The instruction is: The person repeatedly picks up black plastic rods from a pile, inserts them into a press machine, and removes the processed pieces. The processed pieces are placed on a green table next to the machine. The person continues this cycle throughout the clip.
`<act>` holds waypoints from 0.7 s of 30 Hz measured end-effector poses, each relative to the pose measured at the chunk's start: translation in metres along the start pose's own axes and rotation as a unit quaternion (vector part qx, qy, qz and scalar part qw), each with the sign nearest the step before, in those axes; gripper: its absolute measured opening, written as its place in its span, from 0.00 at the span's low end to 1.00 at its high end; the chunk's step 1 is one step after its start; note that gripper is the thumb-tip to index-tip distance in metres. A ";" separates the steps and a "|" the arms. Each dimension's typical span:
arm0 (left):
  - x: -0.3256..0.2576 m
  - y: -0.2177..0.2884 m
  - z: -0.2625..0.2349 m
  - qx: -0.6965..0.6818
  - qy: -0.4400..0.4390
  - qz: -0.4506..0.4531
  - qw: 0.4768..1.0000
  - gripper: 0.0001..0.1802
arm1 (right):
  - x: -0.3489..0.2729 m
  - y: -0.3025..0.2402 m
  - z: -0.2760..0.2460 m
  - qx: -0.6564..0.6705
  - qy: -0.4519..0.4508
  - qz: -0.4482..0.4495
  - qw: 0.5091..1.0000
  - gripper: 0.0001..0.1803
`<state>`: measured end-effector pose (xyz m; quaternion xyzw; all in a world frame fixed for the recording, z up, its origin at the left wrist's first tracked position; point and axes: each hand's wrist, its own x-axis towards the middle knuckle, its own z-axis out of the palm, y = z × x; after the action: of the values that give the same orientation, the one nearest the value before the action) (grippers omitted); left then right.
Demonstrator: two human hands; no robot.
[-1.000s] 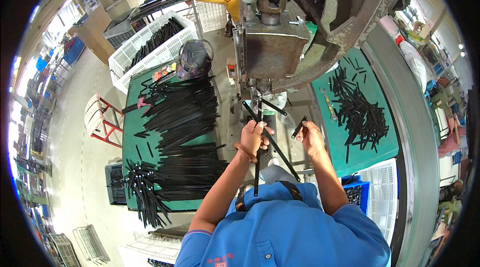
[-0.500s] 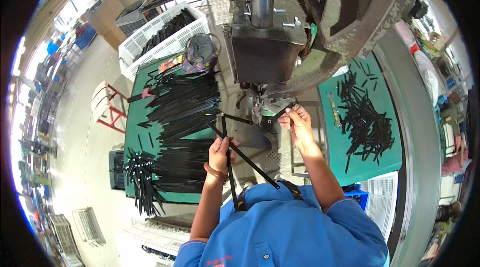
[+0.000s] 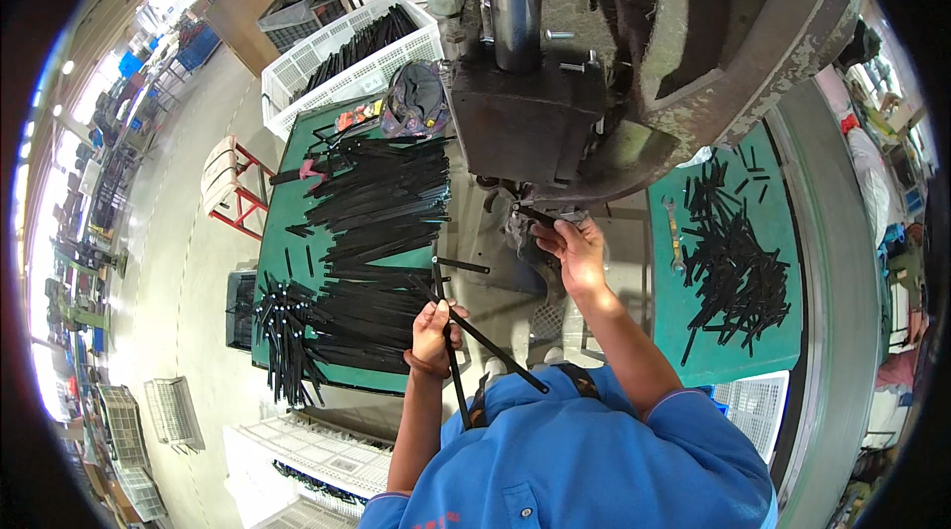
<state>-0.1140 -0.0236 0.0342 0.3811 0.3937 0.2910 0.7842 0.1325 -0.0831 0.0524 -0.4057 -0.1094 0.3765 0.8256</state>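
Black rods (image 3: 451, 331) sit gripped in the left hand (image 3: 433, 323) near the chest; right hand (image 3: 575, 250) pinches a piece under the press (image 3: 525, 113). Feeding step, I'd guess, so seat it squarely first.

rods (image 3: 371, 202) left of press (image 3: 555, 83)

Matt black metal rods (image 3: 371, 207) lie on a smooth green table covering (image 3: 292, 252). The press (image 3: 555, 83) is dark, rough, worn metal; the crate (image 3: 337, 58) is white plastic.
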 end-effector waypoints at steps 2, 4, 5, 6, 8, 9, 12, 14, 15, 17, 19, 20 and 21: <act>0.003 -0.002 -0.003 0.000 -0.004 0.001 1.000 0.13 | 0.003 0.005 -0.002 -0.011 0.017 -0.010 1.000 0.02; 0.001 0.001 -0.002 -0.008 -0.010 -0.010 1.000 0.13 | 0.002 0.006 -0.001 -0.017 0.035 -0.007 0.999 0.04; 0.001 0.002 -0.003 -0.012 -0.014 -0.016 1.000 0.13 | 0.000 0.007 0.000 -0.017 0.045 0.000 0.999 0.05; 0.002 0.002 -0.005 -0.014 -0.021 -0.013 1.000 0.13 | -0.003 0.008 0.001 -0.018 0.054 0.007 0.998 0.07; 0.004 0.002 -0.009 -0.019 -0.034 -0.005 0.999 0.13 | -0.012 0.008 0.003 -0.021 0.060 0.043 0.997 0.09; 0.005 0.004 -0.010 -0.020 -0.039 -0.003 0.999 0.12 | -0.017 0.009 0.003 -0.022 0.065 0.059 0.996 0.09; 0.006 0.015 -0.010 -0.023 -0.052 0.003 0.998 0.10 | -0.035 0.026 0.005 -0.068 0.068 0.120 0.988 0.09; 0.006 0.023 -0.008 -0.018 -0.060 0.012 0.998 0.10 | -0.044 0.029 0.018 -0.095 0.056 0.169 0.979 0.11; 0.005 0.027 -0.007 -0.015 -0.063 0.015 0.998 0.10 | -0.047 0.031 0.023 -0.113 0.039 0.173 0.978 0.12; 0.004 0.036 -0.003 -0.004 -0.096 0.010 0.995 0.10 | -0.051 0.035 0.028 -0.147 0.007 0.179 0.973 0.13; 0.006 0.045 0.006 0.021 -0.125 0.000 0.992 0.09 | -0.054 0.038 0.019 -0.208 -0.048 0.205 0.955 0.16; 0.007 0.046 0.016 0.015 -0.143 -0.011 0.990 0.09 | -0.059 0.040 0.007 -0.235 -0.061 0.196 0.950 0.16; 0.006 0.050 0.028 0.023 -0.164 -0.029 0.986 0.09 | -0.063 0.038 -0.003 -0.263 -0.074 0.189 0.943 0.17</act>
<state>-0.0953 -0.0024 0.0844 0.4298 0.2774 0.1932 0.8372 0.0695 -0.1148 0.0296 -0.5925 -0.1866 0.5122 0.5931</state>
